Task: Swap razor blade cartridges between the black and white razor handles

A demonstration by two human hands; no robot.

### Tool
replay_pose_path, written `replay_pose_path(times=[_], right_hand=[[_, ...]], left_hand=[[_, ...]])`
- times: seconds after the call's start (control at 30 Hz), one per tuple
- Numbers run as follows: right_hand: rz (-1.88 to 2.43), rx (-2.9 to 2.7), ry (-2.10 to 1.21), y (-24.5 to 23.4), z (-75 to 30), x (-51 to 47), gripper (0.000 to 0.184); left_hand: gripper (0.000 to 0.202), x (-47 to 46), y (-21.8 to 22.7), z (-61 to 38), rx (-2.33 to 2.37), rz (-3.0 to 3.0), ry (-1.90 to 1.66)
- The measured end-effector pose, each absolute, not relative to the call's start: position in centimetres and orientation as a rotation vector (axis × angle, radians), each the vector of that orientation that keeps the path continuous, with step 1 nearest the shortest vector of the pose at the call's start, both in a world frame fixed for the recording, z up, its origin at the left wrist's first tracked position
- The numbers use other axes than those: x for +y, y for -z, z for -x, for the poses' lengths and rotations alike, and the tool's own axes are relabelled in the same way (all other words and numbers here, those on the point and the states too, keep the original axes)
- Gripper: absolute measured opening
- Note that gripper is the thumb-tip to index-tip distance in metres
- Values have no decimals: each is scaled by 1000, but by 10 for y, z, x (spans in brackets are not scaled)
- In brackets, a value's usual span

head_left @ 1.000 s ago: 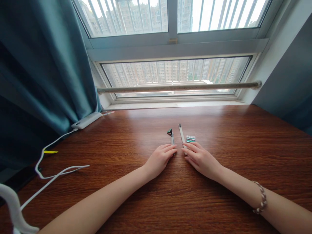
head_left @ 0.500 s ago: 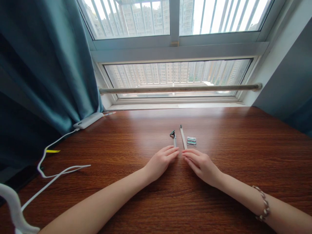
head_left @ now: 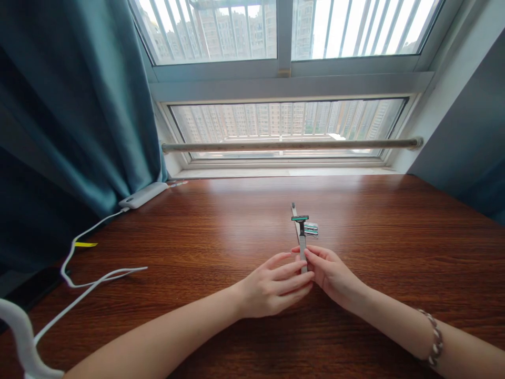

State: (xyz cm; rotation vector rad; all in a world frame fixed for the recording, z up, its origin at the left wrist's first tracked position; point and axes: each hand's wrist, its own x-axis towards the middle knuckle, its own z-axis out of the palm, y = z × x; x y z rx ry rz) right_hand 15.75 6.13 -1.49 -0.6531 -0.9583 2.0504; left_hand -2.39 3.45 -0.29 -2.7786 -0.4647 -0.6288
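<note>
Left hand and right hand are gripping a cartridge razor between them, its head pointing to twelve o'clock; safe handling is calling for fingertips low, clear of that head

fingers of the left grip hide the lower end of a razor, itself masking part of a slim pale stick, its dark tip too small to identify, and the edge of a cartridge pack, as a white curved tube runs out of frame.
</note>
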Motion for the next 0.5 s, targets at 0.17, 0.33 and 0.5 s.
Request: replay_pose_path(times=[0.17, 0.33, 0.5], right_hand=[[589, -822, -2152, 7, -158, 57, 24], [491, -745, -2325, 7, -154, 46, 19], [453, -817, -2457, 15, -146, 34, 19]], left_hand=[[34, 42, 15, 28, -879, 2729, 1425], [26, 47, 15, 18, -1598, 2897, 2149], [29, 38, 5, 9, -1849, 3229, 2438]])
